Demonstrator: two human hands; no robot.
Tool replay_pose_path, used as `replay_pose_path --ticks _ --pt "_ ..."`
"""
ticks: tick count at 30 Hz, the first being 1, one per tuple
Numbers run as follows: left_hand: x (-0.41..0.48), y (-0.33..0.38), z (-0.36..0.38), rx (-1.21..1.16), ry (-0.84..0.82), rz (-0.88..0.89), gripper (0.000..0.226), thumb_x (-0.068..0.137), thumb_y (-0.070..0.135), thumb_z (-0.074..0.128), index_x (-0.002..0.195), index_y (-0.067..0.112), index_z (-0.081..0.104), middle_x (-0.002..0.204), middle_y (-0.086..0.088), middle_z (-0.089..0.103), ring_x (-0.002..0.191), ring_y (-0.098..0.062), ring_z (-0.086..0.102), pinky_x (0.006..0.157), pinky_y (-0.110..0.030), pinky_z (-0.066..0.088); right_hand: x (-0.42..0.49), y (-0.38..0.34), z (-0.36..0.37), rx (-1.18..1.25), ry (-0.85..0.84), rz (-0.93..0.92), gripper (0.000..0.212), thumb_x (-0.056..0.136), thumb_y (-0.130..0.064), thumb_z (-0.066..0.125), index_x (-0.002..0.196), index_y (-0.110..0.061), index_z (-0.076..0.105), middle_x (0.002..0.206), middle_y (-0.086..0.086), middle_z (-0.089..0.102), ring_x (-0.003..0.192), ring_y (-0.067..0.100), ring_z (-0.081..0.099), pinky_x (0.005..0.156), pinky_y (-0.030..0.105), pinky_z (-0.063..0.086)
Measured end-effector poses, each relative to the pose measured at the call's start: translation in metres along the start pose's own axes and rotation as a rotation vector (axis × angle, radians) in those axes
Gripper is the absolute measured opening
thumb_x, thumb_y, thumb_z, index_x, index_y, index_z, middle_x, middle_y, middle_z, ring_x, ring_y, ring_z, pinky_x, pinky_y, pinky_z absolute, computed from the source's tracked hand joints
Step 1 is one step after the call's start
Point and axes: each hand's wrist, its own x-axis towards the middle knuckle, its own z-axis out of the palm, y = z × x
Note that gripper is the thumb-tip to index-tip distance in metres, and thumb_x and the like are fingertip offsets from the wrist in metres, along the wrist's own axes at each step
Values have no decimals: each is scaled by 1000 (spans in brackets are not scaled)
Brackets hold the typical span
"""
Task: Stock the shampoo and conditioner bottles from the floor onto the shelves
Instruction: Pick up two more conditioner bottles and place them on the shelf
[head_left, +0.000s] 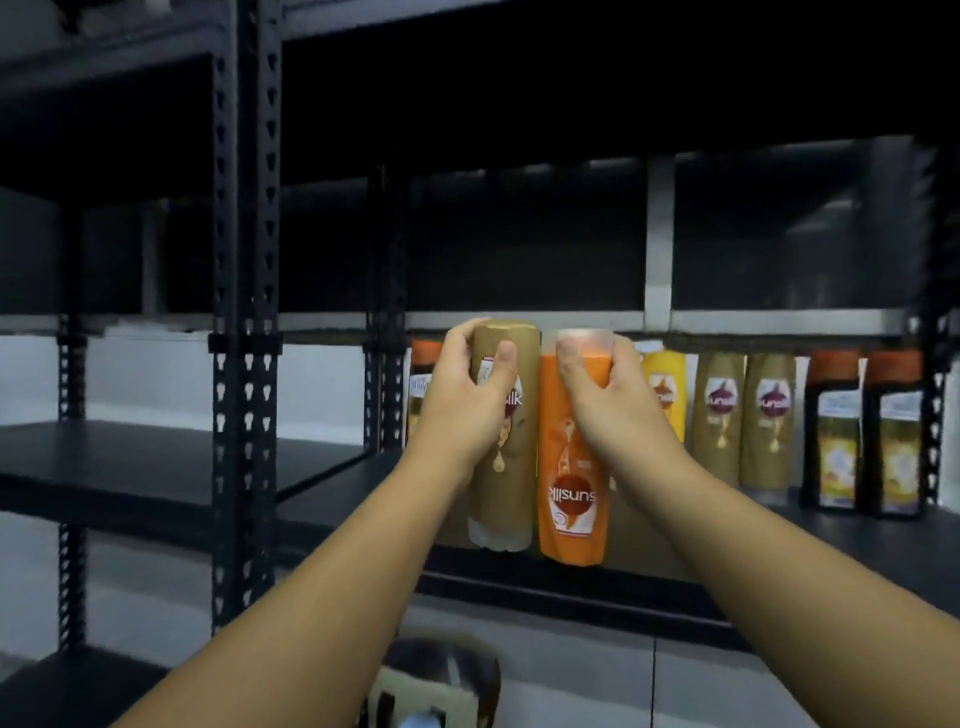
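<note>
My left hand (467, 387) grips one tan bottle (511, 467); my right hand (605, 400) grips one orange bottle (569, 483), "sunsilk" label inverted. Shelf (857, 540): two tan Sunsilk units (724, 415), one yellow bottle (667, 384).

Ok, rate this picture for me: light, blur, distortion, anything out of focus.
Head view: dim, the rack nearly black higher up. Head view: blur softens the tan bottle in the left hand, the orange bottle in the right hand and the shelved bottles behind, logos just readable. Head view: the rack's right edge seems bent by the wide lens.
</note>
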Motion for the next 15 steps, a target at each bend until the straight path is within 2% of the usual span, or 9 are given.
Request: replay_pose_path --ticks 3,7,9,12,15 --pt "17 -14 10 27 -53 -43 30 100 51 56 129 50 48 128 13 63 116 -15 65 95 -49 58 18 11 0 -20 4 23 32 99 -56 49 121 -35 41 106 -9 59 96 10 63 70 28 54" --pt "26 -36 19 5 -50 -155 40 91 61 57 129 52 47 128 13 64 117 -19 65 97 -52 56 29 34 1 -75 -2 65 56 97 -59 49 144 -34 32 126 -4 55 113 18 60 82 34 56" --pt "30 -47 21 6 -49 -169 42 93 60 56 133 52 44 130 14 62 120 -17 62 99 -51 55 34 43 2 -77 -8 67 63 95 -62 51 147 -35 28 130 -2 56 113 18 61 85 37 58" --pt "31 -58 19 24 -110 -163 53 98 52 60 145 50 34 131 15 59 122 -13 59 99 -46 55 37 59 -2 -162 -115 82 72 91 -56 63 147 -37 22 126 -2 56 110 19 62 89 41 58" --pt "16 -76 13 94 -307 -211 81 93 32 74 150 51 20 134 14 57 124 -10 58 103 -42 53 29 90 -10 -214 -287 193 89 86 -40 77 149 -40 13 129 -6 53 115 18 59 98 42 52"
